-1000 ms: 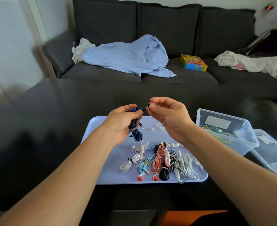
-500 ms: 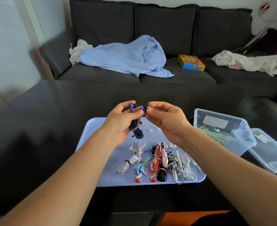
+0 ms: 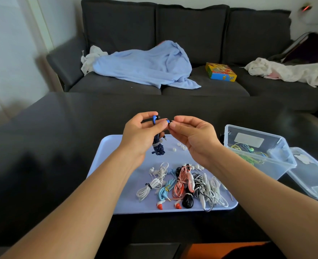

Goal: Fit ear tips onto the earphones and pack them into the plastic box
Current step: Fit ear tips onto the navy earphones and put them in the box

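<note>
Two bare hands up over the far edge of the tray [image 3: 117, 202], one flat pale-lilac plastic tray with rounded corners on a glossy black desk [image 3: 42, 146]. Left hand [image 3: 141, 135] grips one blue earphone set [image 3: 157, 135]: two glossy blue buds up top, dark-blue cord bundled and tied with a grey band, jack sticking out right. One bud sits between left thumb and index; the second bud is pinched at the left fingers' tips. Right hand [image 3: 193, 136]: thumb and index pressed together on a small dark ear tip [image 3: 171, 123], touching that second bud's nozzle; the other fingers are loosely curled. On the tray: about six loose white round ear tips [image 3: 180, 146] visible behind the hands, more may be hidden. Near edge holds a pile of coiled earphones [image 3: 184, 186], roughly seven bundles: white, light blue with red buds, salmon-pink, black, black-and-white striped, more white; exact count unclear where cords tangle. One clear plastic box [image 3: 278, 165], rectangular, thin-walled, stands just right of the tray with green, yellow and blue cords inside. One clear lid [image 3: 315, 182] lies beside the box on its right. Behind: one dark grey fabric sofa [image 3: 192, 30] with one rumpled light-blue towel [image 3: 147, 66] and one colourful carton [image 3: 221, 72].
</note>
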{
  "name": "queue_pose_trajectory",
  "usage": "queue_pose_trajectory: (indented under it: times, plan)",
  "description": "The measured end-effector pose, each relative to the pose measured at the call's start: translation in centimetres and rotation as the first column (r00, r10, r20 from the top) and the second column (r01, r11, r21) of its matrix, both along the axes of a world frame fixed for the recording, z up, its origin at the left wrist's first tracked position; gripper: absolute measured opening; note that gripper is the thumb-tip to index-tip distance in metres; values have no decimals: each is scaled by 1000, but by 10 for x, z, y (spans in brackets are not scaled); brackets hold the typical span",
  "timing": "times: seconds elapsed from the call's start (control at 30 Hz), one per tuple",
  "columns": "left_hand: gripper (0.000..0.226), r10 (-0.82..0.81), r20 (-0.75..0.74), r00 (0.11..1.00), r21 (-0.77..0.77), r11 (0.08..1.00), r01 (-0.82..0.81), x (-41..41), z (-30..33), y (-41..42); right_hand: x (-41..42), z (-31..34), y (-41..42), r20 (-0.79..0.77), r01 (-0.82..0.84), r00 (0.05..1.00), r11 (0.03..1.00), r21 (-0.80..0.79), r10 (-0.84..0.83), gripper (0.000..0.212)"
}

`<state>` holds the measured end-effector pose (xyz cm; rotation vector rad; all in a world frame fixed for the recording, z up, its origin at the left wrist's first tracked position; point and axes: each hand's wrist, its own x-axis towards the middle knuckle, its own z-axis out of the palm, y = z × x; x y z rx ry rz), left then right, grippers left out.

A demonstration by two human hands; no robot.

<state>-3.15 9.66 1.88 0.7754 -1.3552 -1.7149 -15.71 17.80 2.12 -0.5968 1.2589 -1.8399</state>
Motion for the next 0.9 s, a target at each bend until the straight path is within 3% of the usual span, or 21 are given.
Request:
queue_pose_trajectory:
  times: [0.37,0.9]
  plan:
    - [35,1,45,999,-57,998,2,0,-1,0,-1,1,-2,23,12,1000,1000,21,-13,18]
    - [33,93,93,991,-303,951,-61,0,3,5,3,9,0,45,12,999,999,38,-14,17]
